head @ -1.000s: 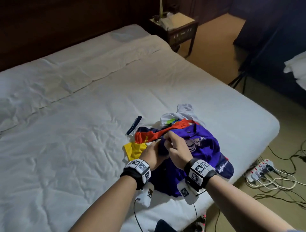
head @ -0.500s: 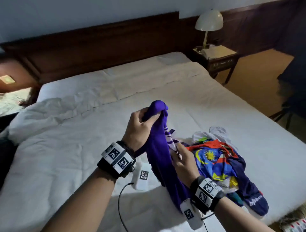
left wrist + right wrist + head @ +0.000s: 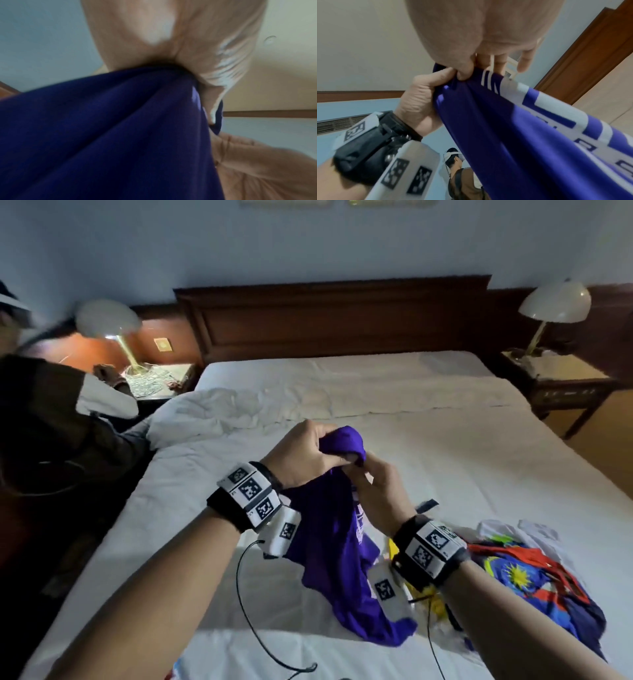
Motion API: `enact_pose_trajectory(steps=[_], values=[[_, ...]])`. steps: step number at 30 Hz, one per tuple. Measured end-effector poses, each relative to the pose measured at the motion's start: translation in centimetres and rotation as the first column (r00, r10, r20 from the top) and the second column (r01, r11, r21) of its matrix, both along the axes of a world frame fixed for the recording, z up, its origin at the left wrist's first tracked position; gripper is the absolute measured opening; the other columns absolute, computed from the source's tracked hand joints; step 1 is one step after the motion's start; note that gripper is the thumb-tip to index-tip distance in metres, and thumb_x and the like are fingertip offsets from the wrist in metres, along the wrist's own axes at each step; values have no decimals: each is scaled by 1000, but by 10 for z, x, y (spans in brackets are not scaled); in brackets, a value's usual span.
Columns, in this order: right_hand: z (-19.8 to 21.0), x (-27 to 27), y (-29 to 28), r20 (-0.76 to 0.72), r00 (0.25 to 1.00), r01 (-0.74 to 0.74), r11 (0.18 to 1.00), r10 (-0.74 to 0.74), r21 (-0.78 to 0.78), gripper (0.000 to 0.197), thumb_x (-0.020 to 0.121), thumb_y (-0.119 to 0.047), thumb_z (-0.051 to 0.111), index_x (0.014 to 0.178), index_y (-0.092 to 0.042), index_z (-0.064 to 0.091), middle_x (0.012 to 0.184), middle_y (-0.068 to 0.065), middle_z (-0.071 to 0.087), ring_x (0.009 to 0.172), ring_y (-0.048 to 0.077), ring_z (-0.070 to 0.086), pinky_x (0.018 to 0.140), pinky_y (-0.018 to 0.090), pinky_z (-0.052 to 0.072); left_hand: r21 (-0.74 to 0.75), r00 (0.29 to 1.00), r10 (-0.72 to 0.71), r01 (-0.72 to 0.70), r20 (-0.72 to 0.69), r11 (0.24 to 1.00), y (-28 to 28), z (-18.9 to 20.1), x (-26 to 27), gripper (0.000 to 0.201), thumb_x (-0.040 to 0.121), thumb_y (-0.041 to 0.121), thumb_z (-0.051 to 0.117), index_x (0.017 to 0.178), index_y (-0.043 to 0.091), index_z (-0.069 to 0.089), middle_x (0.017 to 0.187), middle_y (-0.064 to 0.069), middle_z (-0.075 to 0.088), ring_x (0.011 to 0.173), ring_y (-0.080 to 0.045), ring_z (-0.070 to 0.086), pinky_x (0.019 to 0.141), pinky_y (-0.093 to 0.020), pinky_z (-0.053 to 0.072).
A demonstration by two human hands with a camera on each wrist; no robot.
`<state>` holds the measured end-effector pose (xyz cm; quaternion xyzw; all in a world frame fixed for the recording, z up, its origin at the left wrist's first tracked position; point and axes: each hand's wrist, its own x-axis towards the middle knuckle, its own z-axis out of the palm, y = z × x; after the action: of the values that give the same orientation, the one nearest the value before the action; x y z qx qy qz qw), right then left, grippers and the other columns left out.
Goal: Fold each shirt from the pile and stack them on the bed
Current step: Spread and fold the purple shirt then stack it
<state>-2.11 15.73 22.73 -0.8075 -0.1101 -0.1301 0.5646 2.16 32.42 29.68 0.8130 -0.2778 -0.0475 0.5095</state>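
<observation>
Open sheet on the bed [image 3: 428, 460] spans the frame centre, upper centre and lower left. The shirt pile [image 3: 534, 573] occupies the lower right. A bunched duvet [image 3: 205, 419] lies at centre left; beyond it, a seated person [image 3: 51, 422] blocks the left edge. The headboard [image 3: 332, 320] closes the top.

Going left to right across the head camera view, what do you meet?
Lit bedside lamp → left hand → purple shirt → right hand → pile of shirts → unlit lamp.
</observation>
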Motion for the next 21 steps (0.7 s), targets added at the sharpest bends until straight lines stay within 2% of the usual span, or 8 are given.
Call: enact_pose_trajectory(steps=[4,6,10,13,16,18,20,21], values=[[19,11,28,-9,995,100,994,-100,48,27,97,-33,53,83,-10,57,65,-4,51,61,15,46,58,44,44,-126,967,256,-252,17,960,46,-29,-4,52,74,40,86,116,20,64,105,2,71,97,-14,68,86,-35,54],[29,14,34,8,992,124,990,-124,65,29,101,-29,52,82,-7,53,64,0,48,58,18,43,55,42,39,26,957,280,-279,-77,960,64,-59,-14,80,64,48,92,132,30,53,124,7,63,114,-10,63,94,-32,54],[47,18,35,56,978,197,976,-203,95,32,106,-17,50,80,1,44,65,2,39,57,10,33,53,30,28,274,909,293,-213,-295,938,84,-120,-29,15,80,34,80,75,40,67,80,16,69,79,-9,64,87,-51,54],[48,21,23,79,928,358,931,-363,69,32,105,-13,50,75,-5,40,63,-2,37,53,6,33,53,25,25,87,844,385,-381,-372,920,95,-131,-27,16,83,35,68,75,23,62,78,-1,66,75,-20,59,77,-45,52],[39,17,16,35,887,460,879,-460,-125,16,94,-7,57,110,-5,54,104,10,57,94,18,54,80,32,36,-38,873,409,-433,-265,900,91,-103,-27,15,97,18,60,82,21,58,75,-7,65,66,-19,53,62,-33,42],[26,7,18,61,932,353,858,-357,-372,79,81,-8,67,152,-8,31,152,15,33,137,30,32,112,44,27,-96,934,326,-341,-148,935,80,-78,-29,13,98,5,59,93,17,62,81,-7,70,69,-14,57,65,-28,44],[13,-6,29,54,990,141,840,-132,-524,93,82,-29,69,160,-22,18,164,7,21,151,25,17,123,53,7,-114,968,249,-251,-24,961,67,-58,-30,19,94,-3,59,96,15,64,85,5,71,77,-8,61,74,-22,46],[8,-10,36,18,999,34,837,-29,-546,75,86,-41,63,153,-27,33,157,5,37,148,23,26,123,59,4,-108,976,217,-213,21,971,61,-50,-30,22,92,-4,60,95,17,64,85,8,70,79,-7,63,78,-21,46]])
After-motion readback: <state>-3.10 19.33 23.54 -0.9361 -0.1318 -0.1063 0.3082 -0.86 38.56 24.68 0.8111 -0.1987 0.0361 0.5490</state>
